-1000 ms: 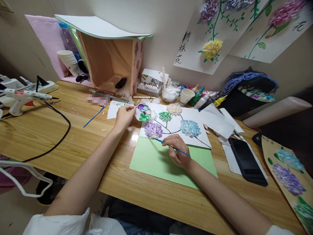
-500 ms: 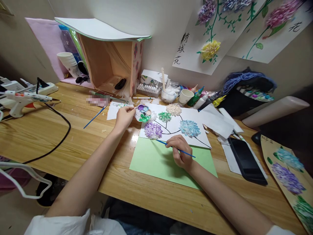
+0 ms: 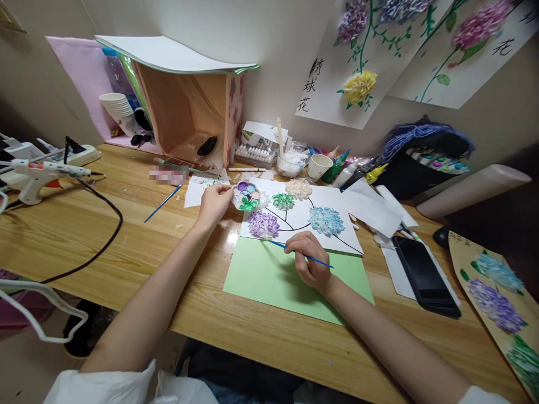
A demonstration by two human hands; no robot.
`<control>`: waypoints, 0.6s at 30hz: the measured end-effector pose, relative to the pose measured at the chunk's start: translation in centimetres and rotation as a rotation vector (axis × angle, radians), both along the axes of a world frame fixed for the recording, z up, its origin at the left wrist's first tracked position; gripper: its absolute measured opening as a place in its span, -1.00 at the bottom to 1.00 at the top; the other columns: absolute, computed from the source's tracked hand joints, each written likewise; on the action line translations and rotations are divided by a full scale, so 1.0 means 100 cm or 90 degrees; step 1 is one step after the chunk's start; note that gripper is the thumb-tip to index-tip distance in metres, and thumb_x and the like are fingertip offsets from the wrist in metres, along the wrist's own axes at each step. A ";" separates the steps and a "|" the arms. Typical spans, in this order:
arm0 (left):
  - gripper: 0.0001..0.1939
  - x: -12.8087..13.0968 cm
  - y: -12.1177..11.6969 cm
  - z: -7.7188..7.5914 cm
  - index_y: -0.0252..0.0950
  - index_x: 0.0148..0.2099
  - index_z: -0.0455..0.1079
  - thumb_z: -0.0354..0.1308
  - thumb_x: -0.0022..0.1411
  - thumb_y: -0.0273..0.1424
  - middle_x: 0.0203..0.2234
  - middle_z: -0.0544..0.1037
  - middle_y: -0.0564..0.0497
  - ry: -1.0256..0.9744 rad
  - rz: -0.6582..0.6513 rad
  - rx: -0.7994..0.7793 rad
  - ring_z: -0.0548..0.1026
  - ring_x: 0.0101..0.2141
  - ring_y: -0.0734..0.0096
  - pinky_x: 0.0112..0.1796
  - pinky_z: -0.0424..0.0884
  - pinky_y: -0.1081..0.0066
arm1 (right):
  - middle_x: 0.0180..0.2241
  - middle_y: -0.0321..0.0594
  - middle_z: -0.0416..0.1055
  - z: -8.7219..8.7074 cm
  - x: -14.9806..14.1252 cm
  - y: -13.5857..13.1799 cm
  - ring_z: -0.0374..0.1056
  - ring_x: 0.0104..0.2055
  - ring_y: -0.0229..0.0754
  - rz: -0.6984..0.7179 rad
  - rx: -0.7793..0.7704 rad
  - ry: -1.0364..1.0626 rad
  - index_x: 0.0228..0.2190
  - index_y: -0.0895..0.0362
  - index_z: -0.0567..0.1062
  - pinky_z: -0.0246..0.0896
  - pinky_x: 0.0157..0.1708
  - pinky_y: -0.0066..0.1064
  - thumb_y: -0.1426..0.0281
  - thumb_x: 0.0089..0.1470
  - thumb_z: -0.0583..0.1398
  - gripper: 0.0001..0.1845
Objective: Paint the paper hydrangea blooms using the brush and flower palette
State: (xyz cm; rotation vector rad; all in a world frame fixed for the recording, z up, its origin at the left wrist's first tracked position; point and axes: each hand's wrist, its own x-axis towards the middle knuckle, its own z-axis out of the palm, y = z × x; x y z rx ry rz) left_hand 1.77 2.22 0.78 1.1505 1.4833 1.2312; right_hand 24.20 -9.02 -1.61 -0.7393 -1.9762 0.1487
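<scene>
My left hand (image 3: 215, 203) pinches the edge of a small round paint palette (image 3: 246, 196) with purple, green, blue and pale wells. It is held over the upper left corner of a white sheet (image 3: 295, 233). Between the fingers of my right hand (image 3: 309, 259) is a thin blue paintbrush (image 3: 278, 244), its tip by the lower edge of a purple textured flower (image 3: 263, 224). Green (image 3: 283, 201), cream (image 3: 298, 189) and blue flowers (image 3: 327, 221) also stand out from the sheet, joined by black stem lines. Under the sheet lies light green paper (image 3: 261, 275).
Another blue brush (image 3: 163, 203) rests on the table at left, near a hot glue gun (image 3: 37, 177) and its black cable. Behind the sheet stand a paper cup (image 3: 320, 166), a tub with a wooden stick (image 3: 291, 163) and paint bottles. At right lies a black phone (image 3: 426, 278).
Both hands stay almost in place, still holding the palette and the paintbrush. The brush's back end has shifted very slightly left. The whole view has moved a little.
</scene>
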 end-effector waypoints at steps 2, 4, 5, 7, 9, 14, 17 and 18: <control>-0.76 0.000 0.000 0.000 -0.40 -0.32 0.48 0.15 -0.07 -0.40 -0.46 0.58 -0.03 0.005 -0.001 0.000 0.53 -0.41 0.33 -0.36 0.49 0.38 | -0.47 -0.23 0.39 0.001 0.000 0.000 0.31 -0.39 -0.17 -0.007 0.012 0.016 -0.36 0.06 0.37 0.23 -0.39 -0.30 0.60 0.07 -0.02 -0.74; -0.77 0.000 0.000 0.000 -0.39 -0.32 0.48 0.14 -0.07 -0.41 -0.48 0.57 -0.02 0.005 -0.002 -0.001 0.53 -0.42 0.34 -0.36 0.49 0.38 | -0.46 -0.23 0.40 0.001 0.000 0.000 0.31 -0.38 -0.17 -0.004 0.012 0.018 -0.36 0.06 0.37 0.23 -0.38 -0.30 0.59 0.08 -0.02 -0.75; -0.77 0.000 0.000 0.000 -0.39 -0.32 0.48 0.14 -0.07 -0.42 -0.48 0.57 -0.01 0.001 -0.004 -0.001 0.53 -0.43 0.35 -0.36 0.49 0.37 | -0.46 -0.23 0.40 0.001 0.000 0.000 0.31 -0.38 -0.18 0.000 0.009 0.015 -0.36 0.06 0.38 0.23 -0.37 -0.30 0.59 0.08 -0.02 -0.75; -0.79 0.001 0.001 0.000 -0.39 -0.33 0.47 0.14 -0.07 -0.43 -0.50 0.55 0.01 -0.019 -0.002 -0.006 0.52 -0.45 0.37 -0.37 0.49 0.38 | -0.46 -0.24 0.40 -0.001 0.001 0.000 0.32 -0.37 -0.18 -0.003 0.006 0.018 -0.36 0.06 0.38 0.23 -0.36 -0.30 0.58 0.10 -0.03 -0.75; -0.82 0.003 0.000 0.002 -0.39 -0.35 0.46 0.15 -0.06 -0.44 -0.52 0.54 0.02 -0.047 -0.004 -0.016 0.51 -0.47 0.40 -0.39 0.48 0.40 | -0.41 -0.22 0.42 -0.004 0.003 0.000 0.33 -0.33 -0.16 -0.041 0.023 0.047 -0.32 0.05 0.38 0.23 -0.31 -0.27 0.56 0.12 -0.04 -0.75; -0.89 0.014 -0.010 0.011 -0.36 -0.39 0.45 0.17 -0.06 -0.46 -0.57 0.53 0.06 -0.098 -0.070 -0.049 0.49 -0.50 0.45 -0.39 0.48 0.42 | -0.18 -0.17 0.45 -0.007 0.004 0.003 0.36 -0.10 -0.08 -0.161 -0.004 0.092 -0.15 0.01 0.38 0.22 -0.13 -0.16 0.47 0.19 -0.03 -0.72; -0.90 0.020 -0.017 0.017 -0.36 -0.40 0.45 0.19 -0.06 -0.46 -0.56 0.53 0.07 -0.094 -0.106 -0.058 0.48 -0.52 0.47 -0.40 0.47 0.43 | -0.14 -0.18 0.46 -0.004 0.001 0.006 0.33 -0.03 -0.09 -0.159 -0.050 0.068 -0.10 0.00 0.38 0.21 -0.07 -0.16 0.46 0.21 -0.04 -0.70; -0.90 0.021 -0.019 0.019 -0.36 -0.40 0.46 0.19 -0.05 -0.46 -0.55 0.53 0.07 -0.088 -0.114 -0.059 0.47 -0.52 0.48 -0.41 0.46 0.44 | -0.14 -0.18 0.46 -0.003 0.000 0.007 0.33 -0.03 -0.09 -0.154 -0.059 0.060 -0.09 0.00 0.38 0.22 -0.07 -0.17 0.46 0.22 -0.04 -0.70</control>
